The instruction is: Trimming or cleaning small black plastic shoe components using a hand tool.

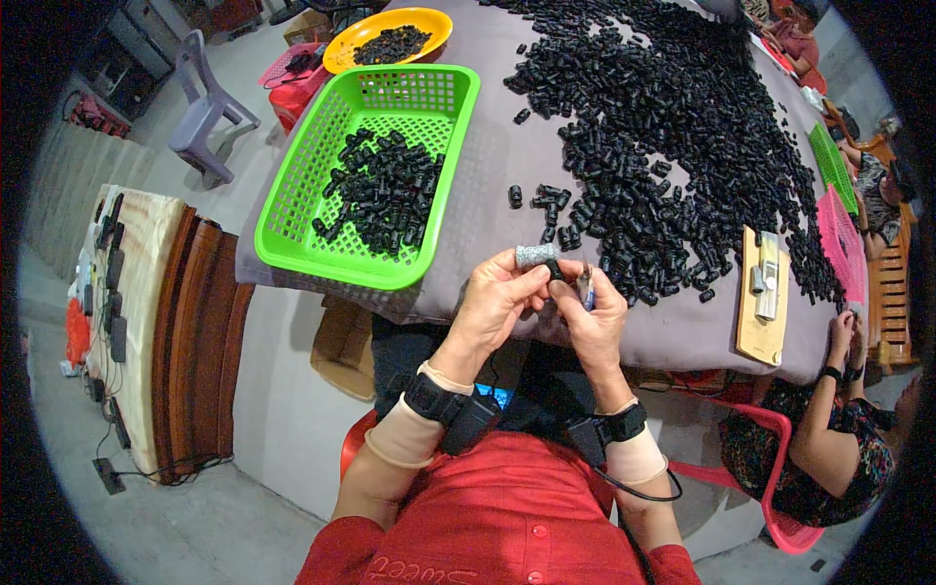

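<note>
Both my hands meet just above the near edge of the cloth-covered table. My left hand (499,304) pinches a small black plastic part (553,269), mostly hidden by the fingers. A speckled grey-silver wrap (535,255) shows at that hand's fingertips; whether it is on a finger or held, I cannot tell. My right hand (597,322) is closed round a small slim tool (587,289) with a blue and white body, its tip beside the black part. A large heap of similar black parts (673,156) spreads beyond my hands, with several loose ones close by.
A green plastic basket (341,268) with black parts stands at the left. Behind it sits a yellow bowl (336,51) with small dark bits. A wooden board (760,336) lies at the right, near a pink basket (840,249). Another person's hands (846,336) rest at the right edge.
</note>
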{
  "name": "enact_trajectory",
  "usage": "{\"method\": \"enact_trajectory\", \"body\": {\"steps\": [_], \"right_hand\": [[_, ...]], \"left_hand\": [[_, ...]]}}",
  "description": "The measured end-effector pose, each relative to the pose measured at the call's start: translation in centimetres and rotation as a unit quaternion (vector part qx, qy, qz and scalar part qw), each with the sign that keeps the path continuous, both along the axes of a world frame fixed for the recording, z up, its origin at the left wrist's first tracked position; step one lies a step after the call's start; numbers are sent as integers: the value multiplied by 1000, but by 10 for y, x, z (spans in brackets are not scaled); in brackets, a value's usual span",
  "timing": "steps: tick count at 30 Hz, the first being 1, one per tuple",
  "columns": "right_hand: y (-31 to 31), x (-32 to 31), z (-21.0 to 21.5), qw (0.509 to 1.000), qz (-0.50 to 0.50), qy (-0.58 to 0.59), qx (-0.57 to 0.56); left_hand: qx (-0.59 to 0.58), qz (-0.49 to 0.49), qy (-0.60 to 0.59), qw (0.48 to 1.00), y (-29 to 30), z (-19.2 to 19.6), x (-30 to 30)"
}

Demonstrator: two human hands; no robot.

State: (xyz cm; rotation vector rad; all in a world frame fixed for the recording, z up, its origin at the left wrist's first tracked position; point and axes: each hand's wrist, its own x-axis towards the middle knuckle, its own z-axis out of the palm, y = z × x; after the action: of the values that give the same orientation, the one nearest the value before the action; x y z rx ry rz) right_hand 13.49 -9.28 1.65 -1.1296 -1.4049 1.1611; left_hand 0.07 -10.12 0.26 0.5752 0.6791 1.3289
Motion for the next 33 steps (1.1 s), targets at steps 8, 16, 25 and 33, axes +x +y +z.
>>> {"method": "enact_trajectory", "body": {"steps": [8,16,25,33], "right_hand": [[-1,1,-4,1000,0,9,9],[1,2,-9,999,-26,-6,30],[1,-2,-5,997,16,24,68],[-2,7,-2,996,52,64,-29]], "left_hand": [[-18,11,37,999,1,1,3],[-64,42,-12,997,1,5,7],[-39,-5,-67,997,3,-1,1],[-45,8,-74,996,6,-5,-9]]}}
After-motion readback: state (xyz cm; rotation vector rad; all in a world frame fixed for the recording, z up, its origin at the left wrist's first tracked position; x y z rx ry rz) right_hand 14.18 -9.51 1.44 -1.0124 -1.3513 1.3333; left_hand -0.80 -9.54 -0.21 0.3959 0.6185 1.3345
